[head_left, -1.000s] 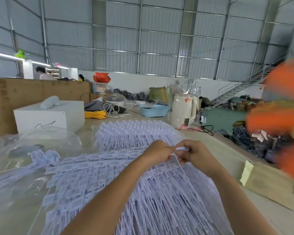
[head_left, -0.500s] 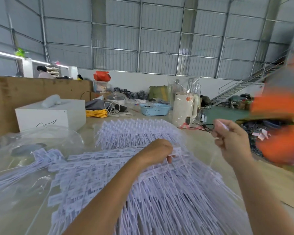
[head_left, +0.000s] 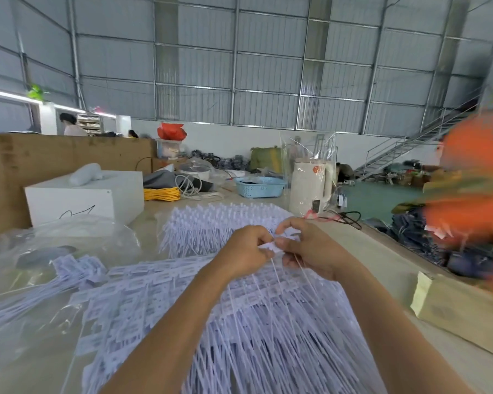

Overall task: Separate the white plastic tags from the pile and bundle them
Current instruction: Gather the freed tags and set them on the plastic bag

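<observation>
A wide pile of white plastic tags (head_left: 160,297) covers the table in front of me, their flat heads to the left and thin tails trailing toward me. A second heap of tags (head_left: 211,223) lies just beyond. A loose bundle of tags (head_left: 77,268) rests at the left on clear plastic. My left hand (head_left: 245,251) and my right hand (head_left: 308,248) meet above the pile's far edge. Both pinch the heads of a few tags (head_left: 271,245), whose tails hang down between my wrists.
A white box (head_left: 83,197) stands at the back left, with a yellow cable coil (head_left: 161,193), a blue basket (head_left: 259,186) and a white kettle (head_left: 310,189) behind the tags. A cardboard piece (head_left: 461,311) lies at the right. A blurred orange shape (head_left: 478,191) fills the right edge.
My right hand, which had swung out to the right holding a tag, has come back to meet my left hand over the pile. The left hand stayed put.
</observation>
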A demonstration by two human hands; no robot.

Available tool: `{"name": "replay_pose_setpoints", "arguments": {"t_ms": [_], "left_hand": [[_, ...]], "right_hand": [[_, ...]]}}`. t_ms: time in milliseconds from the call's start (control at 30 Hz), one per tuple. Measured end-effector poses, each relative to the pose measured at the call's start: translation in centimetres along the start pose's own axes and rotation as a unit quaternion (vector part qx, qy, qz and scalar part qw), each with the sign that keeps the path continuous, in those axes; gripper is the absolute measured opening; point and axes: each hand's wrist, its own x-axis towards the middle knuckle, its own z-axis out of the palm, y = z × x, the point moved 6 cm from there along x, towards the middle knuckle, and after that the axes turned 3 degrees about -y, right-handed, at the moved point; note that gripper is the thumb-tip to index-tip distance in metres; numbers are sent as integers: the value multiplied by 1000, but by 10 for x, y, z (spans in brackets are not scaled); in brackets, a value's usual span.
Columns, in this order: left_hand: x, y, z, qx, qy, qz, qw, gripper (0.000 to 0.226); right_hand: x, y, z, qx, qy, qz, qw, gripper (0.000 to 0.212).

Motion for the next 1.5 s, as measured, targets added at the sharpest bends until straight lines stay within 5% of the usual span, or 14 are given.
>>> {"name": "replay_pose_setpoints", "arguments": {"t_ms": [67, 167, 300, 500, 667, 767, 833, 900, 967, 1167, 1300, 1500], "left_hand": [[0, -6, -1, -6, -8, -25, 1000, 9], [1, -15, -2, 34, -31, -66, 997, 33], [-1, -13, -1, -67, -11, -68, 995, 37], [-3, -10, -6, -198, 24, -89, 976, 57], [-8, -8, -10, -214, -20, -117, 969, 34], [-7, -6, -17, -175, -13, -87, 981, 36], [-7, -5, -14, -139, -24, -80, 987, 39], [-6, -7, -11, -112, -43, -92, 989, 32], [-6, -9, -10, -84, -58, -96, 990, 22], [-9, -8, -23, -41, -21, -57, 997, 23], [-9, -12, -28, -49, -13, -55, 997, 17], [-14, -24, -36, -33, -39, -93, 994, 19]], "right_hand": [[1, -2, -1, -12, 5, -20, 1000, 12], [-1, -8, -2, -64, 4, -47, 997, 8], [-1, -16, -2, -148, 27, -94, 984, 8], [2, -18, -2, -112, 31, -144, 983, 8], [6, -3, -27, -203, 125, -135, 962, 12], [0, 3, -59, -139, 196, -108, 965, 4], [-5, -5, -78, 51, 225, -117, 966, 5], [-7, -17, -79, 259, 171, -109, 944, 6], [-9, -28, -66, 308, 92, -85, 943, 6], [-3, -29, -3, -54, 30, -12, 998, 19], [4, -12, 38, -7, -40, 33, 999, 11], [5, -19, 31, -31, -1, -10, 999, 10]]}}
